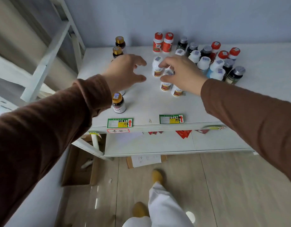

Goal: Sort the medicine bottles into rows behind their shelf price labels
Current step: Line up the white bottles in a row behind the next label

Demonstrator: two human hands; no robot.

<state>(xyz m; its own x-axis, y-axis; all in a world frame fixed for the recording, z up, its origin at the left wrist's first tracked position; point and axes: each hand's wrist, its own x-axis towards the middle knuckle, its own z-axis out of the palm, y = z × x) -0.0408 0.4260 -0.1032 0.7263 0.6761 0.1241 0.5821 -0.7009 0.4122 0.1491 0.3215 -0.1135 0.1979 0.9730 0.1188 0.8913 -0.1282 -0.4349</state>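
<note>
On the white shelf [141, 108] a row of dark gold-capped bottles [118, 103] runs back from the left green price label [119, 122]. White bottles with red labels [157, 66] stand in a row behind the right price label [171, 118]. My left hand [125, 71] hovers between the two rows with fingers spread and holds nothing. Over the white row, my right hand [180, 72] has its thumb and fingers curved around the cap of a white bottle [168, 73]; I cannot tell whether they touch it.
A mixed cluster of red-capped [157, 42], silver-capped [236, 75] and white-capped bottles [203, 63] crowds the back right of the shelf. A white rack frame [48, 51] stands at the left. A cardboard box [77, 167] lies on the floor below.
</note>
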